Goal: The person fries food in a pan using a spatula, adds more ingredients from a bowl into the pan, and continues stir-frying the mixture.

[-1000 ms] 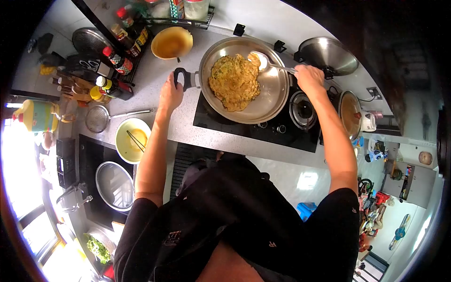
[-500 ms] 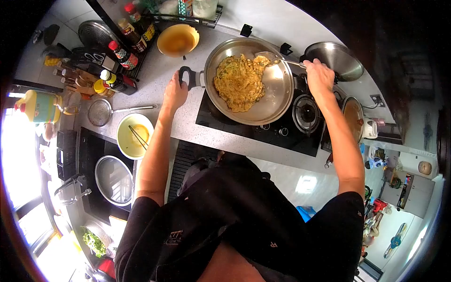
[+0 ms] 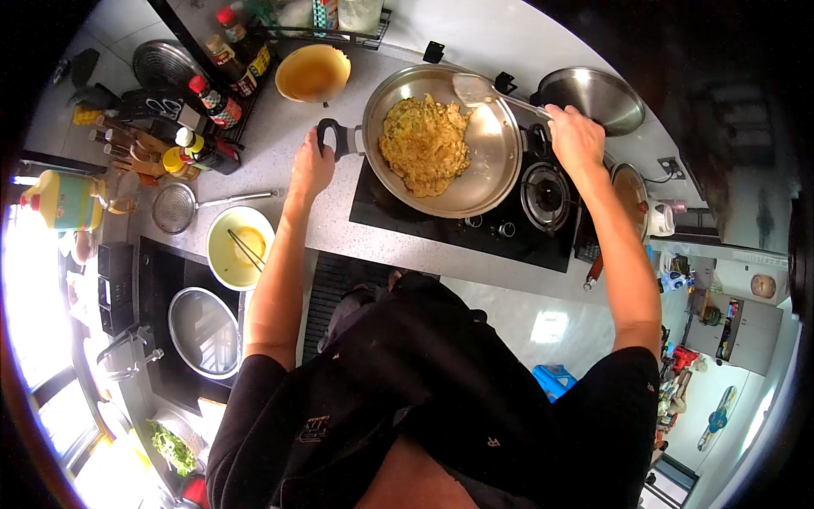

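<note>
Currently, the left hand point(image 3: 312, 168) is wrapped around the black side handle point(image 3: 339, 140) of a wide metal pan point(image 3: 496, 161), its fingers hooked about the loop. The right hand point(image 3: 577, 137) grips the spatula point(image 3: 475, 89) by the end of its long handle, fingers curled round the shaft. The spatula's blade hangs over the pan's far right part, apart from the food; whether it touches the metal I cannot tell. A lumpy yellow mass of food point(image 3: 422, 144) lies together in the left half of the pan, which sits on the black cooktop point(image 3: 415, 208), just beside an uncovered burner point(image 3: 545, 197). Beyond the left hand, near the pan, stands a yellow bowl point(image 3: 297, 64) with brownish contents. Nearer the left forearm, a pale green bowl point(image 3: 217, 250) holds yellow residue and a pair of dark chopsticks point(image 3: 246, 248), close to a long-handled strainer point(image 3: 174, 209) on the counter point(image 3: 335, 208).
</note>
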A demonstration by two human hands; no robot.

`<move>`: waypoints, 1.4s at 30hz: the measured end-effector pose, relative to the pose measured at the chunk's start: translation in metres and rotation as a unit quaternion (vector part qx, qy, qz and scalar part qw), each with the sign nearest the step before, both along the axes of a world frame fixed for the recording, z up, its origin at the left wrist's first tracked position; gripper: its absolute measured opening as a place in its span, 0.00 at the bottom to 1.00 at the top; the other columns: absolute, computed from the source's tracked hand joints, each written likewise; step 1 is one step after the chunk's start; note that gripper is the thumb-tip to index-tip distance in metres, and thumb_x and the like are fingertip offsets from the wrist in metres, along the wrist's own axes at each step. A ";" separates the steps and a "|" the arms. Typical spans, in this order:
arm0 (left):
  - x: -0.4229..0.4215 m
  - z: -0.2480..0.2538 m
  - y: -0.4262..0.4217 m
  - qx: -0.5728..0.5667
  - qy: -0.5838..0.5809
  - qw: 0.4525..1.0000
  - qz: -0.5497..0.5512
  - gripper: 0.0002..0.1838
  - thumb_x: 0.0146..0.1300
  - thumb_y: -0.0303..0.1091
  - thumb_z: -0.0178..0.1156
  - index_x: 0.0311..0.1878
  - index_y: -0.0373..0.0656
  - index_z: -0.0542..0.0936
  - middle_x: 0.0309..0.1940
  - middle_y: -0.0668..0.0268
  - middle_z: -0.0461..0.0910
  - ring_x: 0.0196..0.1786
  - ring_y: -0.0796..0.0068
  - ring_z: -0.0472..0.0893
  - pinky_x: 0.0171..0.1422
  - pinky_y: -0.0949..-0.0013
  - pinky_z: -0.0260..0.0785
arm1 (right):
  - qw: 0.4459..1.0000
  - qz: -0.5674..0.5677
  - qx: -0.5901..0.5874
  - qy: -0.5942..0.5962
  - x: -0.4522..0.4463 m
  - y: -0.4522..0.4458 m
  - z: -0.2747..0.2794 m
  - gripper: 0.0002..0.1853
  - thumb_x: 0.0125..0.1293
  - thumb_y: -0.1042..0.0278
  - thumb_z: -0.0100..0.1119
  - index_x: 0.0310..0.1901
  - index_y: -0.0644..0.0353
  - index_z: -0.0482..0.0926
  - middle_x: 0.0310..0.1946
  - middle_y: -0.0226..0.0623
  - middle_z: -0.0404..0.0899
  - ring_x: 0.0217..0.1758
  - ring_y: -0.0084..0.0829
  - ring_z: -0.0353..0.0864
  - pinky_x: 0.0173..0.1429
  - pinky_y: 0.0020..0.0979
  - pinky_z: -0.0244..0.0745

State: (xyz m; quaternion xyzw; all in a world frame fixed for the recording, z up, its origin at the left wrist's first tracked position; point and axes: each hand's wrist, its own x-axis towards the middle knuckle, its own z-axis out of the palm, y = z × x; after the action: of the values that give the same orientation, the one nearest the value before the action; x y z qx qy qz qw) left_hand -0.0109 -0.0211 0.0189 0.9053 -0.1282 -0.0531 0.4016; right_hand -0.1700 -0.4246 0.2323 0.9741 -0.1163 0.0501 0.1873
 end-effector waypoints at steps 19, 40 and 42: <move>0.000 -0.008 0.001 0.005 -0.025 1.000 0.004 0.30 0.67 0.35 0.54 0.72 0.35 0.66 0.56 0.37 0.79 0.59 0.39 0.80 0.65 0.47 0.71 | 0.946 -0.132 0.192 0.228 0.023 0.052 -0.007 0.14 0.69 0.58 0.57 0.48 0.53 0.87 0.46 0.50 0.86 0.54 0.50 0.86 0.58 0.48 0.78; -0.024 0.003 0.005 -0.015 -0.022 0.999 0.022 0.28 0.69 0.38 0.55 0.68 0.32 0.69 0.45 0.35 0.82 0.49 0.34 0.82 0.56 0.43 0.74 | 0.821 -0.138 0.450 0.324 -0.049 0.035 0.034 0.15 0.73 0.59 0.54 0.40 0.63 0.83 0.25 0.29 0.74 0.27 0.22 0.71 0.34 0.30 0.69; -0.033 0.006 0.008 -0.016 -0.009 1.000 0.018 0.27 0.70 0.39 0.55 0.67 0.32 0.69 0.43 0.35 0.83 0.48 0.34 0.83 0.55 0.42 0.75 | 0.809 -0.130 0.459 0.342 -0.050 0.042 0.038 0.15 0.75 0.58 0.53 0.40 0.63 0.82 0.24 0.26 0.71 0.26 0.21 0.69 0.32 0.28 0.66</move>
State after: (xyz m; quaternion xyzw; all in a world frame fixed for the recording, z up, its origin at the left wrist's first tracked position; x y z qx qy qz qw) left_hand -0.0443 -0.0135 0.0250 0.9012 -0.1166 -0.0362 0.4159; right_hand -0.2203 -0.3822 0.2702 0.8765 -0.1795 -0.3705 -0.2496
